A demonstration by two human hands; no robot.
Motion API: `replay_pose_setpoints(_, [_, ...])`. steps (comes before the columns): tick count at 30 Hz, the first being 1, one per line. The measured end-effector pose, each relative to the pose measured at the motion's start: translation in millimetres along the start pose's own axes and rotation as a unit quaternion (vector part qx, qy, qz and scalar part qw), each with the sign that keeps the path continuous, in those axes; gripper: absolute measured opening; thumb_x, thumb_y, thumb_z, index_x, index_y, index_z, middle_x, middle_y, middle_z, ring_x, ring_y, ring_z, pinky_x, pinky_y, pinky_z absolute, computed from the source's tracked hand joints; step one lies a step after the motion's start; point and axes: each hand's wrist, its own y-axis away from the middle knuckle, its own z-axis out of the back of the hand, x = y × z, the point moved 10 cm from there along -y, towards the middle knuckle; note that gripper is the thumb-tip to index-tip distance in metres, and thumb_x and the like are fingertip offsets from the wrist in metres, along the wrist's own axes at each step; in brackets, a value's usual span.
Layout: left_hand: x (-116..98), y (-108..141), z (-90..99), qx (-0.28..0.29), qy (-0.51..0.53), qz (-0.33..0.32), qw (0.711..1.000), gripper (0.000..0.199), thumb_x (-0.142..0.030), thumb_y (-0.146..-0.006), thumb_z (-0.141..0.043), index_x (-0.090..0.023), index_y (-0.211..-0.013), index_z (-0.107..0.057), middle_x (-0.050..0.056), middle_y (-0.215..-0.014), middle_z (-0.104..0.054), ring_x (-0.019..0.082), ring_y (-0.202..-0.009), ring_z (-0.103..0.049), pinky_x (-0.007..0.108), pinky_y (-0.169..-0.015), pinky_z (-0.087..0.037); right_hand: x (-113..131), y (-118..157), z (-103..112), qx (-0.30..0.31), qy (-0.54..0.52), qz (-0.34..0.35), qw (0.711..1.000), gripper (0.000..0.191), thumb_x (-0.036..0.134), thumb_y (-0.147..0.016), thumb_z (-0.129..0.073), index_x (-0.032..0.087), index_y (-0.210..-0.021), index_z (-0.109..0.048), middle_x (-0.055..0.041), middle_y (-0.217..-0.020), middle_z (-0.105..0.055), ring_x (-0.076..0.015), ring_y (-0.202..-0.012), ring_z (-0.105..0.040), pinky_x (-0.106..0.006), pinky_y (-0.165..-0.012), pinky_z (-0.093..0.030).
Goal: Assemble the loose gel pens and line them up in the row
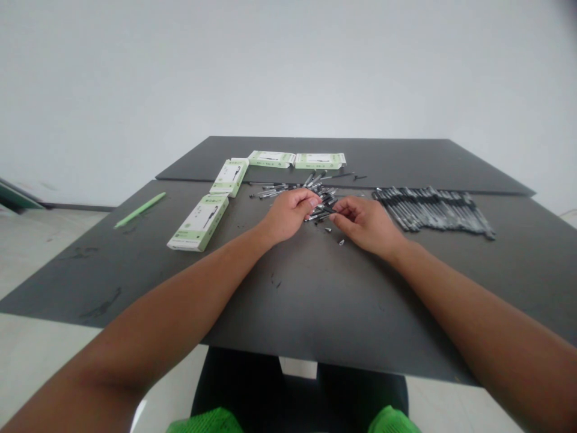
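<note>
And here the left hand (288, 214) and right hand (366, 224) pinch a dark pen piece (327, 209) between them, its long axis running crosswise, beside the loose pen parts (273, 191), the right hand nearer the lined-up pens (428, 209).

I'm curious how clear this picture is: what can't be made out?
In the head view:
Whether the left hand holds anything: fingers cover it.
Part of the loose pens: behind that hand.
Fine print on the pen boxes: too small.
Exact count in the pen row: blurred together.
</note>
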Motion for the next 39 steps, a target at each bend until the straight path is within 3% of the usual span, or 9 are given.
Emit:
replay_pose_setpoints(23, [-1,-3,-2.2,-0.007,-0.011,0.005,1.0,0.028,-0.036,-0.1,-0.059,-0.016,-0.101,-0.078,0.001,-0.075,-0.069,0.016,-0.071,-0.062,0.029,-0.07,-0.048,-1,1,-1,-0.013,0.016,0.008,1.0,0.014,0.035,-0.096,-0.069,0.023,-0.088,-0.069,-0.0028,-0.079,-0.075,-0.0194,-0.069,-0.063,-0.033,-0.065,-0.044])
replay_pose_setpoints(30, [7,0,-2.8,-0.01,0.013,0.007,1.0,0.031,-0.039,-0.103,-0.059,-0.016,-0.112,-0.078,0.002,-0.082,-0.073,0.016,-0.075,-0.066,0.029,-0.075,-0.052,-4,-1,-5,-0.008,0.011,0.0,1.0,0.011,0.032,-0.093,-0.07,0.023,-0.09,-0.07,-0.0016,-0.077,-0.073,-0.0182,-0.065,-0.062,-0.033,-0.064,-0.044])
replay_pose_setpoints(33, [15,1,1.6,-0.039,0.041,0.019,0.998,0.038,-0.043,-0.103,-0.06,-0.016,-0.125,-0.075,0.003,-0.085,-0.073,0.017,-0.078,-0.068,0.03,-0.078,-0.054,-14,-6,10,-0.056,0.033,-0.02,0.998,0.011,0.033,-0.091,-0.072,0.022,-0.09,-0.072,-0.0031,-0.079,-0.074,-0.0192,-0.067,-0.062,-0.033,-0.066,-0.047])
replay_pose_setpoints(36, [17,0,10.5,-0.072,0.01,0.018,0.997,0.033,-0.046,-0.103,-0.061,-0.018,-0.109,-0.076,0.001,-0.08,-0.072,0.017,-0.077,-0.066,0.03,-0.076,-0.051,-38,-8,47,-0.153,0.09,-0.078,0.981,0.016,0.036,-0.087,-0.073,0.021,-0.091,-0.075,-0.0083,-0.087,-0.078,-0.0233,-0.074,-0.066,-0.037,-0.072,-0.051])
replay_pose_setpoints(39, [14,0,20.6,-0.1,-0.039,0.026,0.994,0.035,-0.048,-0.103,-0.06,-0.02,-0.088,-0.074,-0.001,-0.068,-0.066,0.016,-0.068,-0.06,0.03,-0.068,-0.046,-67,-9,74,-0.17,0.161,-0.146,0.961,0.017,0.036,-0.088,-0.071,0.02,-0.091,-0.078,-0.0111,-0.086,-0.079,-0.0275,-0.078,-0.069,-0.041,-0.076,-0.053])
